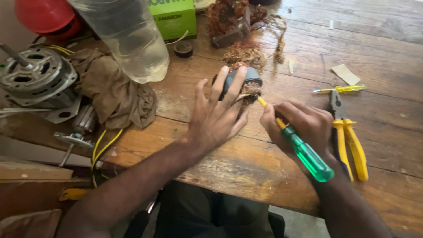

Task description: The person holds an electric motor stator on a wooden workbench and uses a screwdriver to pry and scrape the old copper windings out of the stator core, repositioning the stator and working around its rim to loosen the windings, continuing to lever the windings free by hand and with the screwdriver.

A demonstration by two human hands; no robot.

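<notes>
My left hand (217,115) is pressed over a small grey motor stator (249,78) with copper winding, holding it down on the wooden table (387,119). My right hand (299,123) grips a screwdriver (308,156) with a green translucent handle and yellow shaft. The screwdriver's tip points into the copper winding at the stator's near side. Part of the stator is hidden under my left fingers.
Yellow-handled pliers (348,141) lie just right of my right hand, with a small yellow screwdriver (341,89) beyond. Loose copper wire (240,26), a green box (174,17), a clear plastic bottle (132,39), a brown rag (116,92) and a metal motor housing (33,75) stand at the left and back.
</notes>
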